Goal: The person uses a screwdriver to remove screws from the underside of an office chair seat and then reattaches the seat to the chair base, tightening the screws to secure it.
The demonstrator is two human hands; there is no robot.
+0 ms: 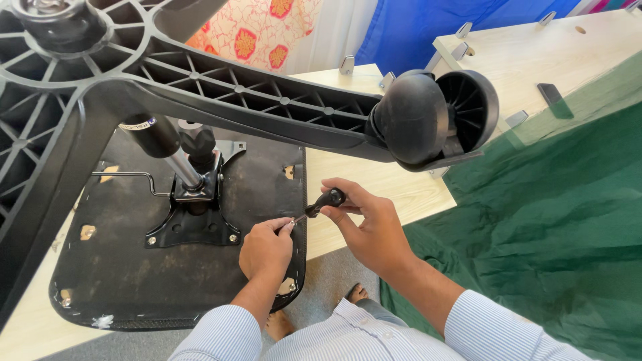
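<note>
Screwdriver gripped in right hand, shaft pointing lower left | left hand pinching tip over seat edge.

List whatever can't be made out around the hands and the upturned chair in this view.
- Screwdriver: its tip and whatever the left hand pinches there are too small to tell.
- Right hand: its palm side is hidden behind its own back.
- Chair base: cut off by the top and left edges; only one caster shows.
- Seat underside: partly hidden behind the base's arms.
</note>
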